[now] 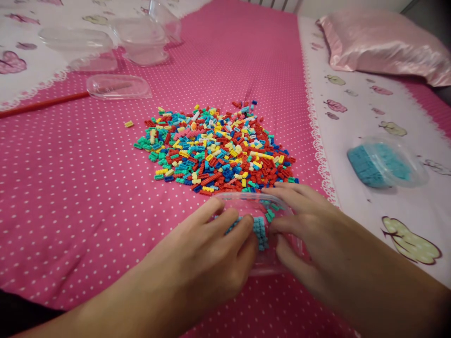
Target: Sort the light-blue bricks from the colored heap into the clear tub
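A clear plastic container [282, 267] rests on the bed close to me, with both hands at it. Inside it, light-blue toy bricks [260, 233] stand packed in a row, and a few loose green bricks [270, 212] lie by the far right wall. My left hand [225, 244] reaches in from the left, fingers bent and closed over the light-blue bricks; it partly covers them. Around the container's right side curls my right hand [306, 225], its fingers at the rim and its lower fingertips beside the bricks. Just beyond lies a mixed pile of small bricks [218, 150].
To the right sits a clear tub of blue bricks [384, 164]. Several clear containers [141, 35] and a clear lid [120, 87] are at the back left, near a red stick [45, 104]. A pink pillow [384, 44] lies at the back right on the dotted bedsheet [88, 188].
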The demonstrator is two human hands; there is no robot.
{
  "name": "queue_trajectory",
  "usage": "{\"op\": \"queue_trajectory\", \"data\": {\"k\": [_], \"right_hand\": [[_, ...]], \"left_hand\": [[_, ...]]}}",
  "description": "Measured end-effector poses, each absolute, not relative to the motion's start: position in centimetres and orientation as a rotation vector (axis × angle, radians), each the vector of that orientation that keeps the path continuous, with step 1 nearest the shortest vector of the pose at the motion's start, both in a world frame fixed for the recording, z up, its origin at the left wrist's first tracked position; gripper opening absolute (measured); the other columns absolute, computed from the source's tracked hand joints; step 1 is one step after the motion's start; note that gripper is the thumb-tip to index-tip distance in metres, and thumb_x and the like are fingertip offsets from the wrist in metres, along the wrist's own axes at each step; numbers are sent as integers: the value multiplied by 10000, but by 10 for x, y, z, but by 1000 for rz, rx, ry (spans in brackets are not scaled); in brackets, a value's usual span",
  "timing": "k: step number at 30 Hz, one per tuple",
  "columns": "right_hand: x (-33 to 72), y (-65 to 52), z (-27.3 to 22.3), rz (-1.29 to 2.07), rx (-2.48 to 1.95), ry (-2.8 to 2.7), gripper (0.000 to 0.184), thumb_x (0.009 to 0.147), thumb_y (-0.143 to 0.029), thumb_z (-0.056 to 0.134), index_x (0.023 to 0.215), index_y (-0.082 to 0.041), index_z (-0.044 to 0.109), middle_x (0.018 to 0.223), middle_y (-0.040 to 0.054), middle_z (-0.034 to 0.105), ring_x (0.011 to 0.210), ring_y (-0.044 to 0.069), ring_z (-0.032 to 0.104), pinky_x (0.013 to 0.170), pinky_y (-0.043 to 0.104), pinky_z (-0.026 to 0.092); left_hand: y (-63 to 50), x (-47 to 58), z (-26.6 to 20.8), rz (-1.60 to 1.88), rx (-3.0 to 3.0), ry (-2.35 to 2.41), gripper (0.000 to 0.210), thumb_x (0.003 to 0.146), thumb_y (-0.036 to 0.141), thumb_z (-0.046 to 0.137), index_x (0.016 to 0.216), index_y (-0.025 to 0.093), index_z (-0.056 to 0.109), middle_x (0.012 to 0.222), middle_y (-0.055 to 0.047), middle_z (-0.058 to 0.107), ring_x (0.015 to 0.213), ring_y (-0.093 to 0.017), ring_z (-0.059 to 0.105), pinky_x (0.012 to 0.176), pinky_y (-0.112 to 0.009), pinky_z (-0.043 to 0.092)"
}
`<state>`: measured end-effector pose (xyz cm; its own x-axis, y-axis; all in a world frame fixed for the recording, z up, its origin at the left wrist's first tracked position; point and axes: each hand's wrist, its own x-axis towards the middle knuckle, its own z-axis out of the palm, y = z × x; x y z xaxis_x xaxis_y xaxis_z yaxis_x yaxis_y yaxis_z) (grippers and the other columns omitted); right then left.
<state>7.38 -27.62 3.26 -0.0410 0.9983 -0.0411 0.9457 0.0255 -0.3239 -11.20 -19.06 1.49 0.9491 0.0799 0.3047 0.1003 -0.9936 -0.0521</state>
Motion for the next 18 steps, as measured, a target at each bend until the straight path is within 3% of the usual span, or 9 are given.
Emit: {"op": "queue_trajectory", "data": {"k": [13, 18], "right_hand": [[81, -274, 36, 421, -1958, -2151, 246, 848, -100, 493, 712, -226, 655, 968, 79, 628, 987, 238, 565, 931, 454, 483], [86, -274, 35, 449, -1950, -2175, 226, 864, -114, 500, 771, -224, 675, 1002, 83, 632, 973, 229, 562, 905, 439, 487]], "left_hand": [[-191, -113, 16, -511, -3030, -136, 436, 1043, 126, 302, 1046, 194, 732, 1026, -6, 747, 911, -186, 678, 841, -403, 488], [-189, -114, 16, -632, -3142, -71, 318, 1046, 172, 420, 950, 239, 715, 1004, 35, 727, 930, -170, 660, 888, -405, 453]]}}
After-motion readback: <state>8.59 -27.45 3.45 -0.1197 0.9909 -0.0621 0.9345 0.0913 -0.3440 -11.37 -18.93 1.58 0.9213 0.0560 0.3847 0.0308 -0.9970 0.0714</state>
